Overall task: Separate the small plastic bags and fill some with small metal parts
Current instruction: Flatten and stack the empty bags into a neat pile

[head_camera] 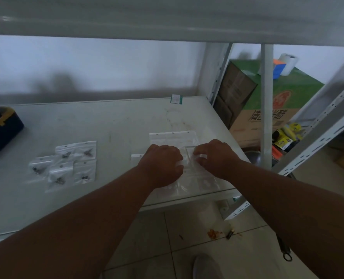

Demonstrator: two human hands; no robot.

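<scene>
Pressing down side by side near the right front corner of the white surface (106,125), both hands work on a sheet of joined clear plastic bags (189,178). The left hand (161,164) lies knuckles up on the sheet, its fingers (177,158) curled and close together, tips on the plastic; whether they pinch it or only press cannot be told. The right hand (215,156) sits just beside it, its fingers (200,153) drawn narrow, thumb and forefinger closed on a fold of the plastic at the seam between two bags. The gap between the two hands is small, with a strip of clear film showing in it.

Beyond the hands, another strip of empty bags (173,137) with punched hang holes lies flat, touching or overlapping the sheet. A single empty bag (136,158) peeks out just left of the left hand.

Well apart to the left, a cluster of filled bags (66,166) rests on the surface, each holding small dark metal parts (86,153); some of them overlap. At the far left edge sits a dark case with a yellow rim (0,129). A green and brown carton (267,105) stands on the shelving to the right.
</scene>
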